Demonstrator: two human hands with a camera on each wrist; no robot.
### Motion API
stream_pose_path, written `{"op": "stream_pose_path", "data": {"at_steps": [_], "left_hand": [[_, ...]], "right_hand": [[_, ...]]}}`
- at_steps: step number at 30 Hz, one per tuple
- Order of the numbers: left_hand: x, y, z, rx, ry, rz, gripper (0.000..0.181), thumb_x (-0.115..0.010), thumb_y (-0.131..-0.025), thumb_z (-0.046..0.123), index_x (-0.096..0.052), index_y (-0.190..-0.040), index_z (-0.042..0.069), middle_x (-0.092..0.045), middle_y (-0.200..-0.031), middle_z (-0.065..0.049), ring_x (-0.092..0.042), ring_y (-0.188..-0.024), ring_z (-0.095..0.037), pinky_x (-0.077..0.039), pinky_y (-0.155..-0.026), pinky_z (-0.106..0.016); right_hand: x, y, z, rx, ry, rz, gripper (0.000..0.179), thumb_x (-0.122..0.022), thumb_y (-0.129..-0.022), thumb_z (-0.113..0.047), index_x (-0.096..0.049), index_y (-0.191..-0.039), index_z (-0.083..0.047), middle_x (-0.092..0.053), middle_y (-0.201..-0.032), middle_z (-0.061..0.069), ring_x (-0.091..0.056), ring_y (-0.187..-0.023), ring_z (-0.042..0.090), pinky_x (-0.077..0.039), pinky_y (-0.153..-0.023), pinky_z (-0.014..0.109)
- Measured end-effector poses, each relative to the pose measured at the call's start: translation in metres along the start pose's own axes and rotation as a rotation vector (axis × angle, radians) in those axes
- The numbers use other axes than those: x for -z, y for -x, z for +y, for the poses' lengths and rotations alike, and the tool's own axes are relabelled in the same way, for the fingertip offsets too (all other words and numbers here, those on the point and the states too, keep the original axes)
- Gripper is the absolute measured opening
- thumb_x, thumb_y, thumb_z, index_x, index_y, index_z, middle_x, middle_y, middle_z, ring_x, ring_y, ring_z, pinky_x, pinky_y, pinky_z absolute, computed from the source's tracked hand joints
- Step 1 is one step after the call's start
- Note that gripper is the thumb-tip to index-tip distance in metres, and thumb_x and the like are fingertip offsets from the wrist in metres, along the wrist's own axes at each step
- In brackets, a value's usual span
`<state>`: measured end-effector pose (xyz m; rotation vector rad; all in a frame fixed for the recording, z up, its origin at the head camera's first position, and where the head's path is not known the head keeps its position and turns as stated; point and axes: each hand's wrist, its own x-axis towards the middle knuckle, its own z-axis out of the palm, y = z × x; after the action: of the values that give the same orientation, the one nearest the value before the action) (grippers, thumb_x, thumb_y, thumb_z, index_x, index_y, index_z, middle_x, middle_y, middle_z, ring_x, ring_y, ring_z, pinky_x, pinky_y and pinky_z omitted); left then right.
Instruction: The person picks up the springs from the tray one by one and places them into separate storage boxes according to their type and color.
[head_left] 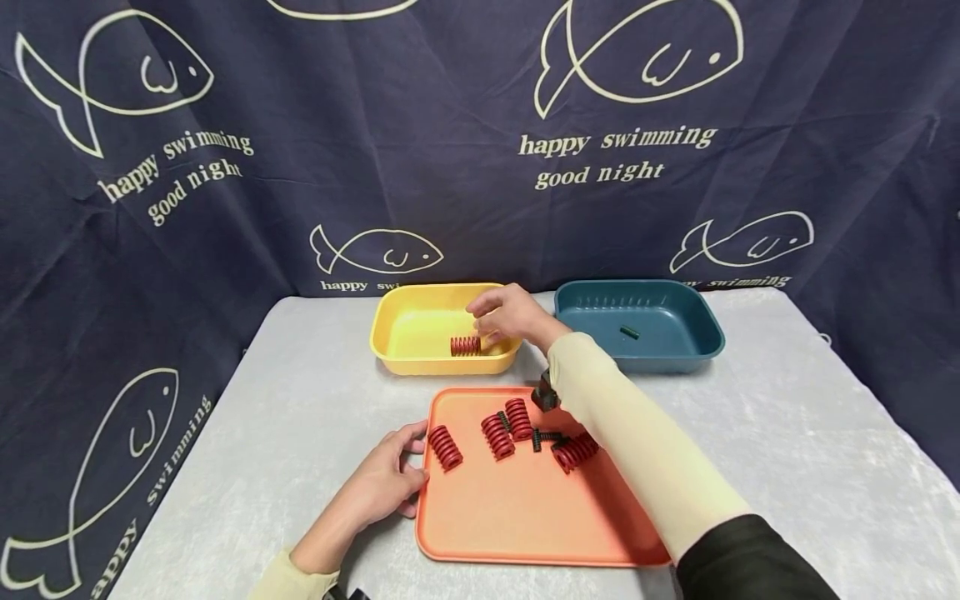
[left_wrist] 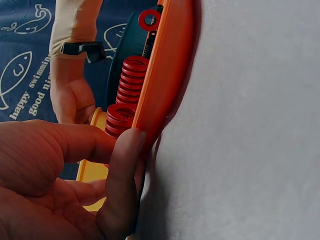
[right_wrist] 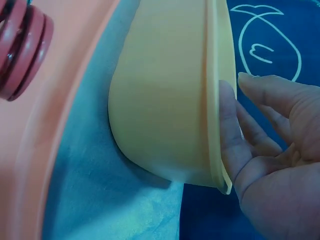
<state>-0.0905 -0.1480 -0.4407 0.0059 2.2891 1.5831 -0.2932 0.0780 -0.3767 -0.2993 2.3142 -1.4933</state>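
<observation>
My left hand [head_left: 386, 475] grips the left edge of an orange tray [head_left: 495, 517], and thumb and finger pinch its rim in the left wrist view. Above the right end of a yellow bin [head_left: 405, 366] is my right hand [head_left: 513, 314], its fingers spread and loosely bent with nothing seen between them. A red coil spring [head_left: 466, 346] lies in that bin, close beside the fingertips. Several red springs, such as one at the tray's left [head_left: 446, 448], lie on the tray. Small dark springs [head_left: 550, 436] lie among them, and my right forearm partly covers the rightmost red spring [head_left: 573, 452].
A teal bin [head_left: 667, 364] stands right of the yellow one, with a small dark green piece [head_left: 629, 332] inside. Both bins stand at the back of a table with a pale grey cloth [head_left: 315, 375]. Behind hangs a dark blue curtain [head_left: 465, 167] with fish drawings.
</observation>
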Motion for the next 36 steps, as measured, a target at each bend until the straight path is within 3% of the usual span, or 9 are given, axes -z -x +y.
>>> {"op": "stream_pose_path", "data": {"at_steps": [6,11,17,20,28,36], "left_hand": [[-0.001,0.000,0.000,-0.005,0.010,0.002,0.072,-0.061,-0.084,-0.012,-0.042,-0.153,0.001,-0.048,-0.126,-0.018,-0.060,-0.077,-0.023,-0.061,-0.046,-0.040],[-0.001,0.002,0.001,-0.005,0.009,0.014,0.072,-0.061,-0.084,-0.012,-0.043,-0.153,0.002,-0.048,-0.126,-0.018,-0.059,-0.075,-0.023,-0.060,-0.045,-0.039],[0.000,0.003,0.001,-0.004,0.003,0.017,0.073,-0.061,-0.084,-0.011,-0.043,-0.153,0.002,-0.048,-0.126,-0.018,-0.059,-0.072,-0.023,-0.059,-0.044,-0.039],[-0.001,0.003,0.001,0.000,0.005,0.020,0.073,-0.062,-0.084,-0.011,-0.043,-0.153,0.002,-0.048,-0.126,-0.018,-0.058,-0.072,-0.024,-0.059,-0.044,-0.041],[-0.001,0.003,0.001,0.007,0.004,0.025,0.072,-0.063,-0.084,-0.010,-0.044,-0.153,0.002,-0.048,-0.126,-0.017,-0.058,-0.073,-0.024,-0.059,-0.044,-0.042],[-0.002,0.003,0.001,0.008,0.001,0.027,0.073,-0.063,-0.084,-0.010,-0.044,-0.152,0.002,-0.048,-0.126,-0.017,-0.057,-0.074,-0.024,-0.060,-0.045,-0.042]], "right_hand": [[0.009,0.015,0.000,0.084,0.043,-0.034,0.034,-0.074,-0.092,-0.006,-0.071,-0.126,-0.001,-0.069,-0.122,0.015,-0.071,-0.098,0.026,-0.064,-0.081,0.044],[0.018,0.032,0.000,0.142,0.044,-0.075,0.032,-0.076,-0.093,-0.015,-0.074,-0.124,-0.010,-0.069,-0.128,0.012,-0.071,-0.102,0.025,-0.064,-0.079,0.042],[0.024,0.047,0.010,0.160,0.017,-0.108,0.037,-0.078,-0.092,-0.019,-0.073,-0.126,-0.008,-0.070,-0.125,0.004,-0.072,-0.103,0.028,-0.061,-0.083,0.054],[0.028,0.056,0.015,0.174,0.020,-0.128,0.041,-0.078,-0.092,-0.023,-0.071,-0.129,-0.007,-0.071,-0.123,0.006,-0.072,-0.103,0.032,-0.060,-0.085,0.058],[0.037,0.078,0.031,0.173,-0.005,-0.204,0.043,-0.078,-0.093,-0.023,-0.069,-0.131,-0.005,-0.068,-0.128,0.019,-0.067,-0.108,0.044,-0.063,-0.077,0.051],[0.035,0.094,0.051,0.148,-0.042,-0.250,0.038,-0.079,-0.092,-0.017,-0.072,-0.129,-0.009,-0.067,-0.129,0.020,-0.065,-0.101,0.048,-0.063,-0.063,0.039]]}}
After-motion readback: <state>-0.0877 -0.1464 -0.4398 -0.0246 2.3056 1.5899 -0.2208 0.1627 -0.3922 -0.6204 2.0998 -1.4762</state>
